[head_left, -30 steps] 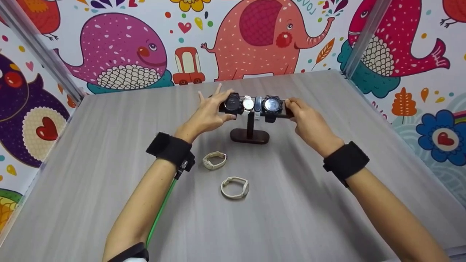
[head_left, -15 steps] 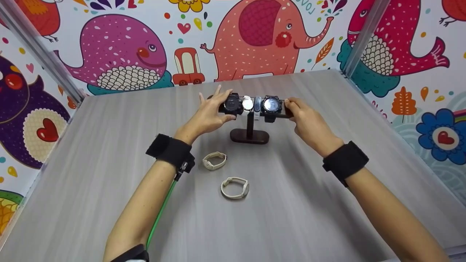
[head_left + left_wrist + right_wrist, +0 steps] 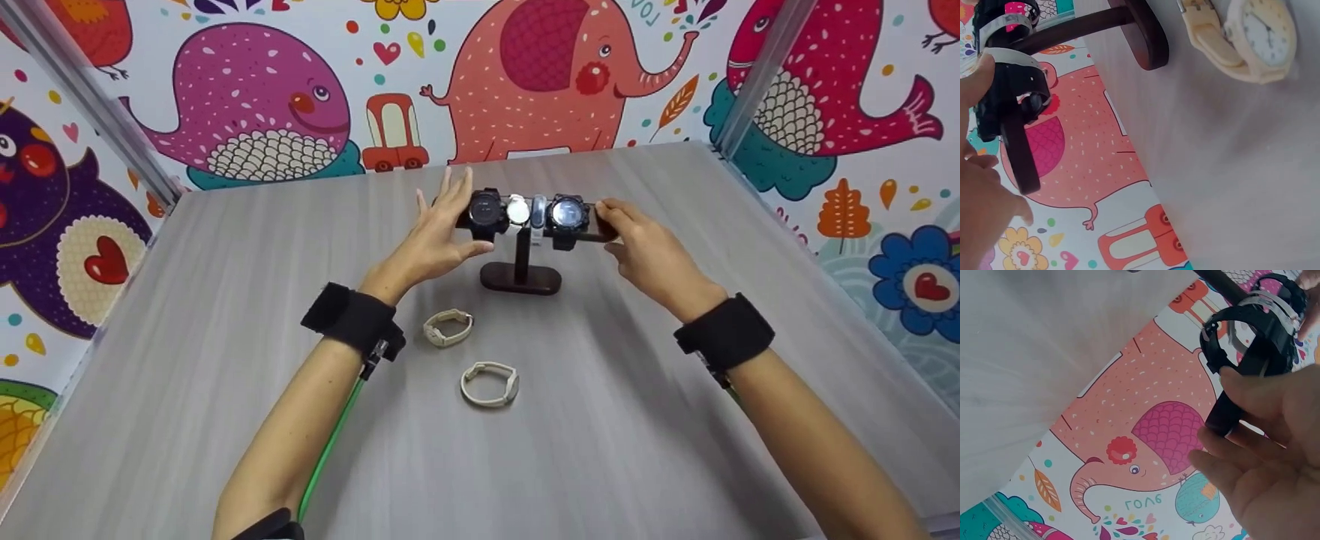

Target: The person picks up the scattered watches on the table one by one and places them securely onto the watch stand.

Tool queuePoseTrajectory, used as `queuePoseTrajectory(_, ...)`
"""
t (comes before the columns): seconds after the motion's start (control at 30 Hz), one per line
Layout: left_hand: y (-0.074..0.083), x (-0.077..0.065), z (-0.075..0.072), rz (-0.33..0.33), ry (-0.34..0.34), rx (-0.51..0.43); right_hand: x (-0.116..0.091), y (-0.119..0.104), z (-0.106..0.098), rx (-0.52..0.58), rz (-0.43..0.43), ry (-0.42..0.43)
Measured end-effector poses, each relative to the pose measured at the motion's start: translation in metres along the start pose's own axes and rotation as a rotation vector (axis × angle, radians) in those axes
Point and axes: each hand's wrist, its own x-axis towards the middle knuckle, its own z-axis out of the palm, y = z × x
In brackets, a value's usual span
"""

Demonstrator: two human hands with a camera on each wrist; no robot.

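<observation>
A dark brown watch stand (image 3: 520, 278) stands at the table's far middle, its bar carrying a black watch (image 3: 487, 211) at left, a small white watch (image 3: 517, 211), a slim pale-strapped band (image 3: 538, 214) and another black watch (image 3: 568, 214) at right. My left hand (image 3: 429, 236) is by the left end, fingers straight and spread, thumb tip beside the left black watch. In the left wrist view the bar's end (image 3: 1021, 160) shows between thumb and fingers. My right hand (image 3: 660, 259) pinches the right end of the bar (image 3: 1224, 413) between thumb and fingers.
Two cream watches with closed straps lie on the table in front of the stand, one nearer it (image 3: 433, 334) and one closer to me (image 3: 512, 387). Printed wall panels (image 3: 285, 90) border the table. A green cable (image 3: 330, 446) runs along my left forearm.
My left fingers have straightened and lifted from the left black watch. My right hand keeps its place at the bar's end. The head view has shifted slightly.
</observation>
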Motion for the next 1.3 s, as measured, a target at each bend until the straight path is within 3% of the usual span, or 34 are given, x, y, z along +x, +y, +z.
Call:
queuePoseTrajectory(0.23, 0.024, -0.018, -0.009, 0.134, 0.051, -0.006, -0.011, -0.009, -0.009, 0.022, 0.046, 0.063)
queuePoseTrajectory(0.4, 0.038, -0.044, -0.008, 0.182, 0.031, -0.004, -0.027, -0.029, -0.008, 0.059, 0.058, 0.099)
queuePoseTrajectory(0.67, 0.053, -0.087, 0.004, 0.262, -0.08, 0.053, -0.06, -0.063, 0.011, 0.14, 0.007, -0.022)
queuePoseTrajectory(0.87, 0.062, -0.112, 0.017, 0.201, -0.224, 0.138, -0.078, -0.086, 0.032, 0.077, -0.072, -0.12)
queuePoseTrajectory(1.03, 0.058, -0.128, 0.034, 0.182, -0.325, 0.193, -0.087, -0.099, 0.045, 0.037, -0.148, -0.152)
queuePoseTrajectory(1.3, 0.046, -0.143, 0.054, 0.261, -0.341, 0.31, -0.095, -0.111, 0.064, 0.048, -0.181, -0.238)
